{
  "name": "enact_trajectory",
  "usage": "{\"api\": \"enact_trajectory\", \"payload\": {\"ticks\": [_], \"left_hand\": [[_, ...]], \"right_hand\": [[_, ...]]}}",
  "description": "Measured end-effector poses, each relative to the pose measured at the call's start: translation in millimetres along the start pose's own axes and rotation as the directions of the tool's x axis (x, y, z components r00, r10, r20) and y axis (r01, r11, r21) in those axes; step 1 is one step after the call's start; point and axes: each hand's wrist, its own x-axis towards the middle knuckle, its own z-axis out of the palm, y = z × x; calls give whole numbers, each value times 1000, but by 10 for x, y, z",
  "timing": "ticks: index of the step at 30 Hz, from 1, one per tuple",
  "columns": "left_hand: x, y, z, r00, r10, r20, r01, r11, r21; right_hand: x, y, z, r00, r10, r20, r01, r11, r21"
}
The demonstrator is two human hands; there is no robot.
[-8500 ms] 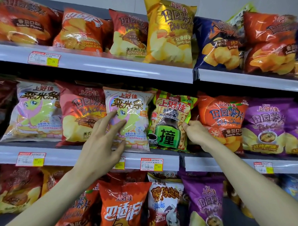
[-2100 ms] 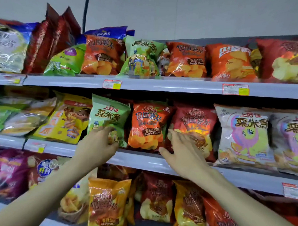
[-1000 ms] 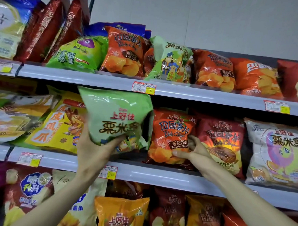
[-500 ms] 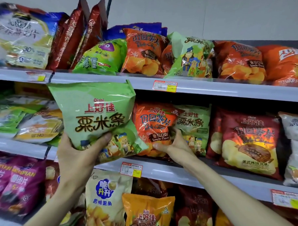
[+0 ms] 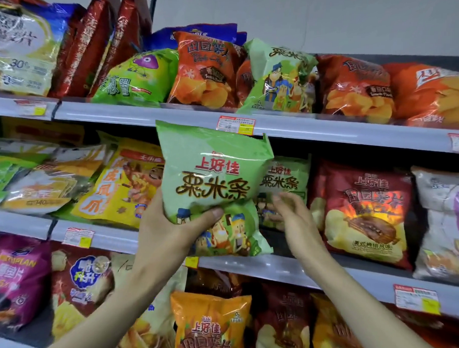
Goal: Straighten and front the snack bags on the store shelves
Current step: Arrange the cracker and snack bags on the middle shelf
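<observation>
Green, the snack bag hangs mid-frame before the middle shelf, gripped low by the left hand (thumb across its front). The right hand, fingers loosely open, touches a second green bag just right.

The green bag in my left hand bears brown lettering and cartoon figures; right of it a red bag shows orange flames, left a yellow bag.
</observation>
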Motion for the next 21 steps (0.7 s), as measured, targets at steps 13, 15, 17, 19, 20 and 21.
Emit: {"api": "enact_trajectory", "payload": {"ticks": [13,15,17,19,20,21], "left_hand": [[211,-233,1487,998,25,65,-42,962,270],[254,-290,1533,993,-48,104,14,954,299],[310,-334,1546,978,-139,158,85,947,311],[351,-358,1552,962,-191,195,120,938,326],[359,-356,1552,958,-202,204,125,934,336],[360,-353,1551,955,-208,209,127,929,347]], "right_hand": [[-218,181,-683,996,-75,55,92,867,-490],[-166,249,-696,996,-40,80,77,834,-546],[-139,327,-712,994,-19,108,81,792,-605],[-137,379,-729,992,-5,123,84,759,-646],[-143,390,-733,993,-2,122,83,748,-659],[-152,399,-734,993,-5,119,84,740,-667]]}}
